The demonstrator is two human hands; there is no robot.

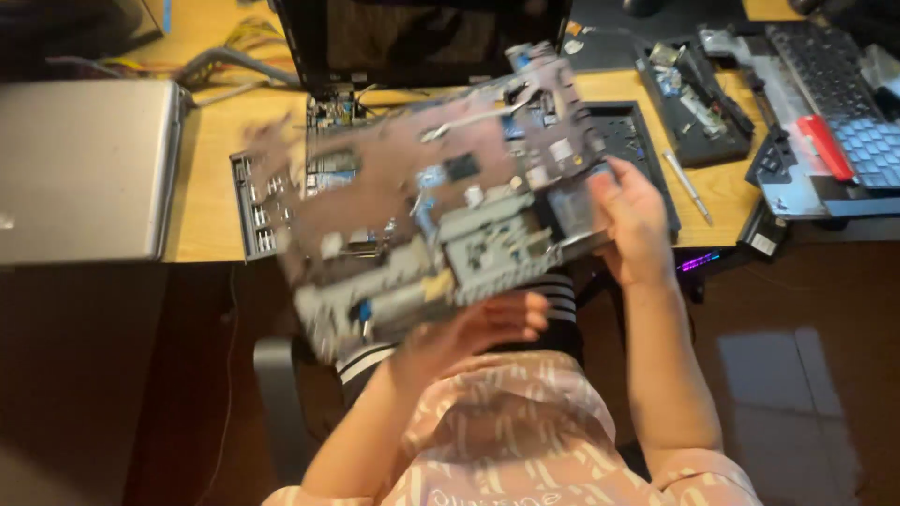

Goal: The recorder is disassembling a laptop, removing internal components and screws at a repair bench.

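A large laptop cover panel [422,197], seen from its inner side with metal frame, grey brackets and small stickers, is lifted off the desk and tilted; it is blurred by motion. My right hand [630,220] grips its right edge. My left hand [473,330] is under its lower edge with fingers spread, touching or just below it. Behind the panel lies the opened black laptop base [647,141] with its dark screen [412,37] upright at the back.
A closed silver laptop [84,169] lies at the left of the wooden desk [206,201]. At the right are a black tray of small parts [698,94], a screwdriver [687,185] and a dismantled keyboard assembly [825,112]. Cables run along the back.
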